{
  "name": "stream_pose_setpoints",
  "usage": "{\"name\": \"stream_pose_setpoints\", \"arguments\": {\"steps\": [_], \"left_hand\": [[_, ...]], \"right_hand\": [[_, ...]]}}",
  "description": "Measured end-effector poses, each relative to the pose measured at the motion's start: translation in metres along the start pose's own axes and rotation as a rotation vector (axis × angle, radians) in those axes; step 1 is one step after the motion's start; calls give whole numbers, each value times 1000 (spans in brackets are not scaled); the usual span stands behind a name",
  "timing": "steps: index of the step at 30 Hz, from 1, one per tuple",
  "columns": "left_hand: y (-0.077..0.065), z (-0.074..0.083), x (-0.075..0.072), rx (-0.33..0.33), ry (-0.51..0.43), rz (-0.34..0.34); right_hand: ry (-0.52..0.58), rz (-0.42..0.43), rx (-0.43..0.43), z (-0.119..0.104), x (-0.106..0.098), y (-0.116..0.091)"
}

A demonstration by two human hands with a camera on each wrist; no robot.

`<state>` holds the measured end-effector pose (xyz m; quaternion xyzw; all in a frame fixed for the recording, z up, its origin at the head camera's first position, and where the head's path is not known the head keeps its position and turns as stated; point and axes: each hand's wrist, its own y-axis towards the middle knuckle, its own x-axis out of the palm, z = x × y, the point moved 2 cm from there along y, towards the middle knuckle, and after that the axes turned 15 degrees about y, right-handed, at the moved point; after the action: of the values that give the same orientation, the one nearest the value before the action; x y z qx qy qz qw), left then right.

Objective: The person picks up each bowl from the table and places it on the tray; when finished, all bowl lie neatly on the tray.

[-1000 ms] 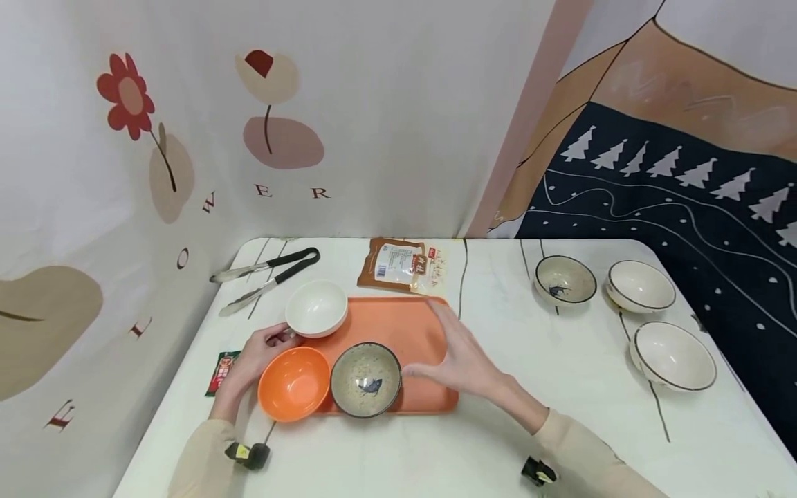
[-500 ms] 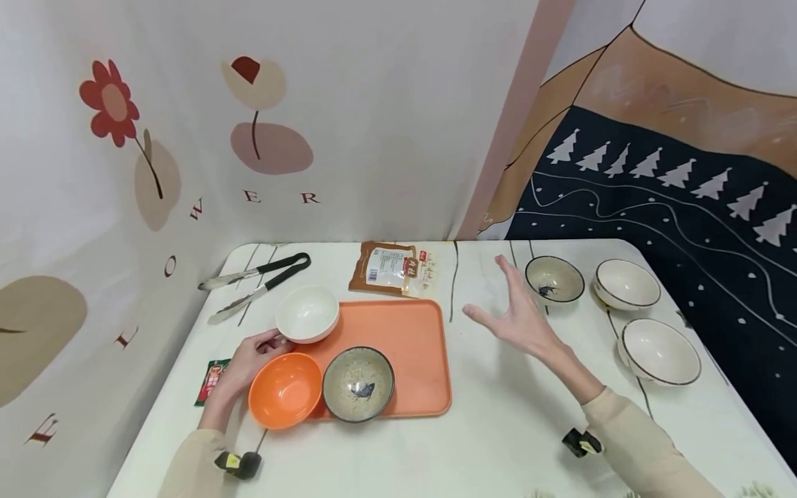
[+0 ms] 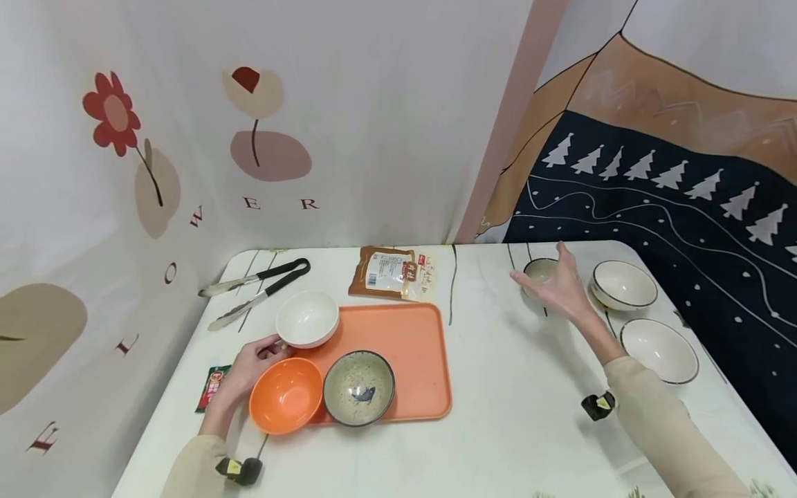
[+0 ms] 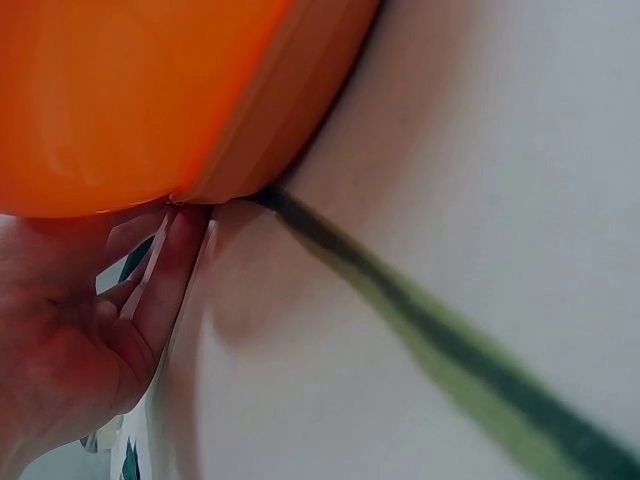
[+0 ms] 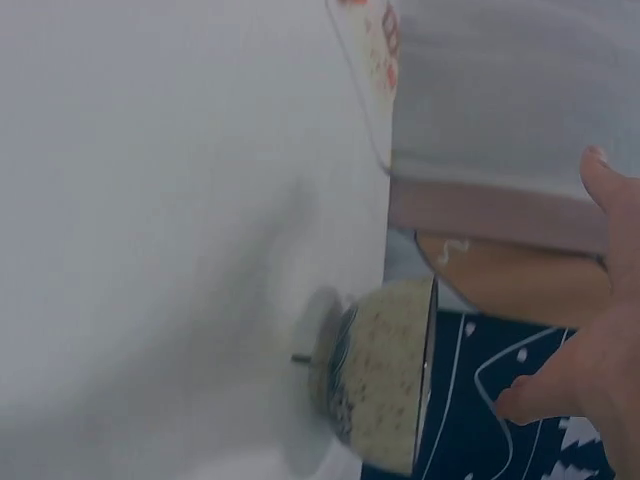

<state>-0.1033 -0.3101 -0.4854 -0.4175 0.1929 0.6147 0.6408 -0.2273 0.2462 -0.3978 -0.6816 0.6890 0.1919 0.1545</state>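
Observation:
My left hand (image 3: 252,366) is at the left edge of the orange tray (image 3: 414,360), between a white bowl (image 3: 308,318) and an orange bowl (image 3: 288,398). Its fingers hold the tray's edge, partly hidden behind the orange bowl in the left wrist view. Beside that bowl, a speckled grey bowl (image 3: 358,377) with a dark motif sits on the tray. My right hand (image 3: 560,287) spreads thumb and fingers above a small speckled bowl (image 5: 385,375) at the back right. In the right wrist view its fingers are apart from the rim.
Two cream bowls with dark rims, a rear one (image 3: 625,285) and a nearer one (image 3: 658,351), stand on the far right. Black-handled tongs (image 3: 261,290) lie at the back left, a brown food packet (image 3: 389,272) behind the tray. A small red-green packet (image 3: 212,389) lies by my left wrist.
My right hand has moved from beside the speckled bowl on the tray, rightward and back, to the small speckled bowl. My left hand stays at the tray's left edge.

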Motion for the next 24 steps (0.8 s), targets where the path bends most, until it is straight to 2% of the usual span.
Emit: {"name": "stream_pose_setpoints", "arguments": {"steps": [11, 17, 24], "left_hand": [[-2, -1, 1, 10, 15, -6], [-2, -1, 1, 5, 12, -10], [-1, -1, -1, 29, 25, -10]], "right_hand": [[-139, 6, 91, 39, -14, 17], [-128, -29, 139, 58, -16, 20], [-117, -56, 146, 62, -17, 19]]}}
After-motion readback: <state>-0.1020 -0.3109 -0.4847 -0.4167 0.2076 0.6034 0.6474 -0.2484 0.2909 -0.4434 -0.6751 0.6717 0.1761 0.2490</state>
